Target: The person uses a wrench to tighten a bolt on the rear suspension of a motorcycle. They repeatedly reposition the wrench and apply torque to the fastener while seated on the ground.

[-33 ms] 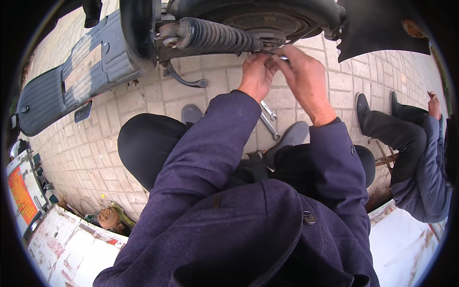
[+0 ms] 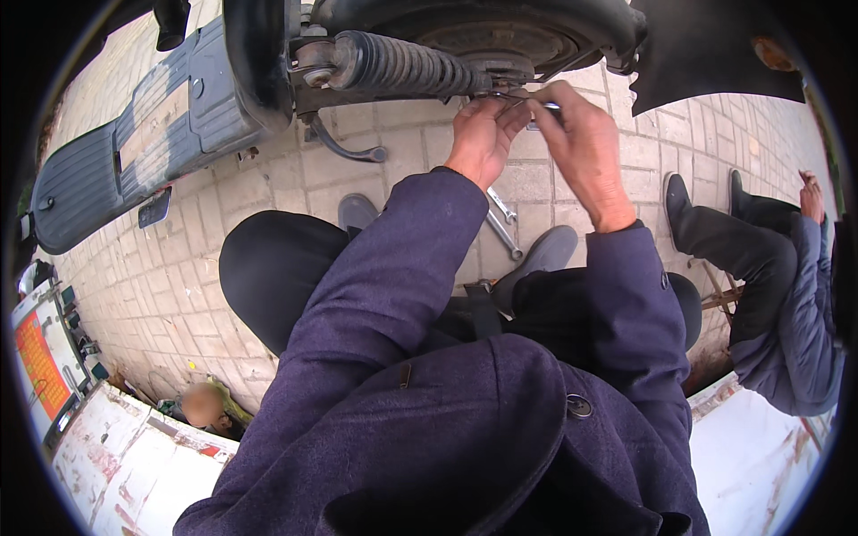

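Right hand (image 2: 581,134) pinches a slim shiny metal tool (image 2: 552,107) between thumb and fingers, tool sitting by the lower end of the coil-spring shock absorber (image 2: 402,68), just beside the wheel (image 2: 500,37). Left hand (image 2: 483,134) is next to it at that same end, fingers bunched near the tool; cannot tell whether it grips anything, contact hidden. Long wrench (image 2: 503,234) and shorter wrench (image 2: 502,206) lie on brick paving (image 2: 420,170) near the person's right shoe (image 2: 552,252); another person sits far right (image 2: 778,268).
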The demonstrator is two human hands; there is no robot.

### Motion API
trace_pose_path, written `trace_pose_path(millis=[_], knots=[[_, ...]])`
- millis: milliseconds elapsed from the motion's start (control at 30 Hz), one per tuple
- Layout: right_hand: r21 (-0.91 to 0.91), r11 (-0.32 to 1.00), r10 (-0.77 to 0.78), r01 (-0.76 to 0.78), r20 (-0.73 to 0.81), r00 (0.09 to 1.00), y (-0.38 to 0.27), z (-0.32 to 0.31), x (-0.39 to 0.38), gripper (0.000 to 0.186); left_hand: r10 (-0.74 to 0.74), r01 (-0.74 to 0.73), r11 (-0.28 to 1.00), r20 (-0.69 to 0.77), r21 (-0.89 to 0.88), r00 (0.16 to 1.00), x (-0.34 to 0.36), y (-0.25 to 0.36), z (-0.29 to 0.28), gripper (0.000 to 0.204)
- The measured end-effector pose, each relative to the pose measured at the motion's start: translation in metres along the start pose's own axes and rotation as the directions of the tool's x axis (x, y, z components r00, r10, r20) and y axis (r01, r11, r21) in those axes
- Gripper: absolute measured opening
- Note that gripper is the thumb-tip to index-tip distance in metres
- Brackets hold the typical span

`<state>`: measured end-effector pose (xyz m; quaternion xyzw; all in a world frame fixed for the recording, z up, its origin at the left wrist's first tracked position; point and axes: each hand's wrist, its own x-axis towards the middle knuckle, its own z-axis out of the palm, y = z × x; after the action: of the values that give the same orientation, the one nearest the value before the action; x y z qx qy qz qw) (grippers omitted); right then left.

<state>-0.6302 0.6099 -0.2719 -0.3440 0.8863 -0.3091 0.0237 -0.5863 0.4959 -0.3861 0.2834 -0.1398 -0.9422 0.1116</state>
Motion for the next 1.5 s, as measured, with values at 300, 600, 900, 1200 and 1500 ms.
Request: trace_pose_path(millis=[300,600,900,1200,1500], knots=[[0.184,0.962,0.176,-0.2,0.142,0.974,0.086,0.004,-0.004,0.028,0.046,-0.043,0.991,-0.027,0.126,0.999,-0.002,-0.002,0.011,0.013],[0.039,0.994,0.102,-0.104,0.055,0.993,0.096,0.022,-0.01,0.025,0.111,-0.099,0.971,-0.045,0.216,0.993,0.001,-0.002,0.01,0.016],[-0.07,0.998,0.004,-0.006,-0.027,1.0,0.075,0.015,-0.004,0.019,0.122,-0.124,0.951,0.024,0.285,0.992,0.002,0.0,0.007,0.016],[-0.288,0.95,-0.143,0.124,-0.047,0.989,-0.008,-0.001,0.011,0.012,0.025,-0.025,1.0,0.03,0.007,0.999,0.003,-0.003,0.005,0.012],[-0.41,0.871,-0.342,0.271,-0.11,0.933,-0.06,0.058,0.012,0.014,-0.149,0.199,0.968,0.286,-0.154,0.946,0.016,-0.005,-0.033,0.015]])
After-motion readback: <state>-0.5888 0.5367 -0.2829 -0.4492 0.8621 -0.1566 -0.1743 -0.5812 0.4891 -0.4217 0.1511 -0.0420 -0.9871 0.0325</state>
